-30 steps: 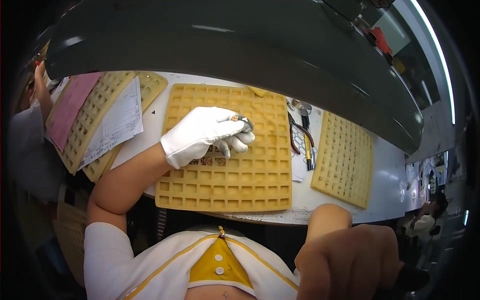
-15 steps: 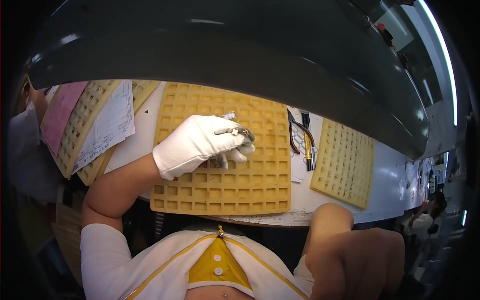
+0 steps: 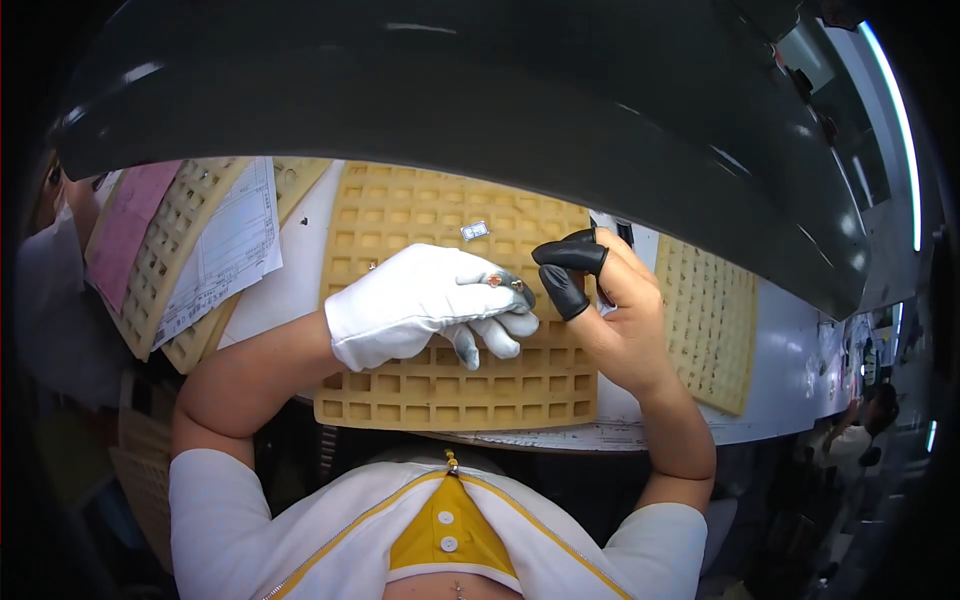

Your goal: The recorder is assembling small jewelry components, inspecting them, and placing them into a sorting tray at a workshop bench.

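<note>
My left hand (image 3: 430,300), in a white glove with grey fingertips, is closed in a pinch above the yellow grid tray (image 3: 460,410). Small gold-and-reddish metal pieces (image 3: 497,281) show at its thumb and forefinger; their exact kind is too small to tell. Just to the right, my right hand (image 3: 615,300) wears black finger cots (image 3: 568,275) on thumb and fingers. Its fingertips are drawn together, pointing at the left hand, and anything between them is hidden. A small printed label (image 3: 474,231) lies on the tray beyond the left hand.
A large dark machine hood (image 3: 450,90) overhangs the far side. Right of the hands is another yellow tray (image 3: 700,320) with small pieces. At left, paper sheets (image 3: 235,235) and a pink slip (image 3: 135,235) lie on more trays. Another person (image 3: 850,435) sits at far right.
My right hand has come up from the lower right to beside the left hand, now covering the pliers and yellow knife. My left hand still pinches the small metal pieces, turned slightly.
</note>
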`<state>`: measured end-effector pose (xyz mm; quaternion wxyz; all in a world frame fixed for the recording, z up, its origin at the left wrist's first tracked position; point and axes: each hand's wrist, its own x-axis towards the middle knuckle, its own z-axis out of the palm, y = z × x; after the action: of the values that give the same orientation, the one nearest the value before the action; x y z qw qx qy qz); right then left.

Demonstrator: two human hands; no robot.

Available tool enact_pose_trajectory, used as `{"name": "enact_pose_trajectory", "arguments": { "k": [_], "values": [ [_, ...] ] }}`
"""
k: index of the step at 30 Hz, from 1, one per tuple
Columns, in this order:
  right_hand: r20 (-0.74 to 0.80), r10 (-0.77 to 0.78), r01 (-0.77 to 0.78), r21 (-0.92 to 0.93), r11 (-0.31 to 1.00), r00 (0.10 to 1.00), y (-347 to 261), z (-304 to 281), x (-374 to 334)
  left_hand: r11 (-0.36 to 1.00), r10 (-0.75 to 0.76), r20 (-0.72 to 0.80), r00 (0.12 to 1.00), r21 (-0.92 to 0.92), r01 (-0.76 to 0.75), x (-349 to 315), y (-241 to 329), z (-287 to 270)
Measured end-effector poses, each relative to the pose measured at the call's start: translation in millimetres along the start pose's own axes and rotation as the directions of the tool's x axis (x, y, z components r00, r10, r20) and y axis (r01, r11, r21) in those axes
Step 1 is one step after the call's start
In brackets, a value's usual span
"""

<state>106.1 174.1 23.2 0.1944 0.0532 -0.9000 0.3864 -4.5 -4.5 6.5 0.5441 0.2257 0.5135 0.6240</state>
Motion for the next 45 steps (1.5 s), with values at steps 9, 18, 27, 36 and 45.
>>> {"name": "enact_pose_trajectory", "arguments": {
  "k": [9,18,27,36,45],
  "values": [
    [0.099,0.027,-0.053,0.268,0.962,0.995,22.0,9.7,-7.7,1.0,-0.01,0.022,1.0,-0.021,0.01,3.0,-5.5,-3.4],
    [0.093,-0.011,-0.009,0.209,0.978,0.996,23.2,14.4,-11.4,0.998,-0.055,0.002,0.998,0.021,0.055,3.9,-4.1,-3.0],
    [-0.076,-0.304,0.292,-0.131,0.947,0.95,29.9,18.7,-11.7,1.0,-0.024,0.039,0.999,0.018,0.023,1.2,-4.9,-1.8],
    [-0.063,-0.405,0.391,-0.167,0.905,0.912,24.7,15.4,-6.8,0.998,-0.008,0.028,1.0,0.056,0.006,3.1,-4.8,-1.7],
    [-0.074,-0.157,0.158,0.005,0.987,0.985,25.9,6.9,-10.3,0.995,0.053,-0.006,0.999,0.082,-0.052,1.4,-4.7,-2.7]
  ]
}}
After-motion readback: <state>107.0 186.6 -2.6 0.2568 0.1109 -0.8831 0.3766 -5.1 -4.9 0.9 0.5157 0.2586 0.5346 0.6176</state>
